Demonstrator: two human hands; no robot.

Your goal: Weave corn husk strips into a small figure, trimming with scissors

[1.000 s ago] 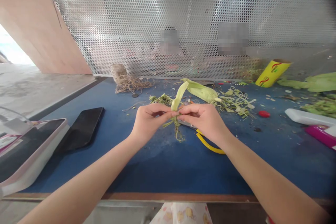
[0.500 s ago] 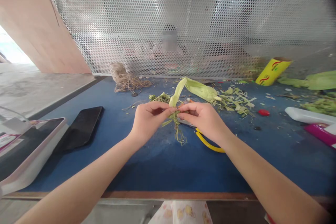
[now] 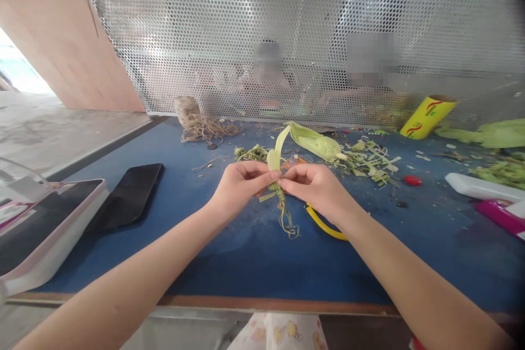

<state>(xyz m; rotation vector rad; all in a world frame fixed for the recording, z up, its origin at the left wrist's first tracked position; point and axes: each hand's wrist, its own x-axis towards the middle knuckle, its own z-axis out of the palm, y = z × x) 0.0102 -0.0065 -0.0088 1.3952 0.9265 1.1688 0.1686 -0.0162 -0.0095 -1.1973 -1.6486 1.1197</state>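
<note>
Over the middle of the table, my left hand (image 3: 248, 183) pinches a pale green braid (image 3: 281, 197) that looks made of corn husk strips. My right hand (image 3: 315, 183) has thumb and forefinger closed on the same braid, touching my left fingertips. Thin frayed ends dangle below the fingers. Above them, a wider flat strip (image 3: 280, 145) rises and bends toward a pale green husk (image 3: 318, 143) lying behind. Partly under my right hand lies a curved yellow handle (image 3: 324, 224); what it belongs to is hidden.
Shredded green strips (image 3: 371, 161) and a twine tangle (image 3: 209, 128) lie toward the perforated metal screen (image 3: 229, 27). A black phone (image 3: 137, 194) and a white-rimmed tray (image 3: 61, 229) are left. To the right are a yellow tube (image 3: 429, 117), a red object (image 3: 412, 180) and a purple packet (image 3: 498, 216).
The braid's dangling ends have shifted slightly down and to the right, and more of the braid shows below my fingers. Both hands keep pinching it.
</note>
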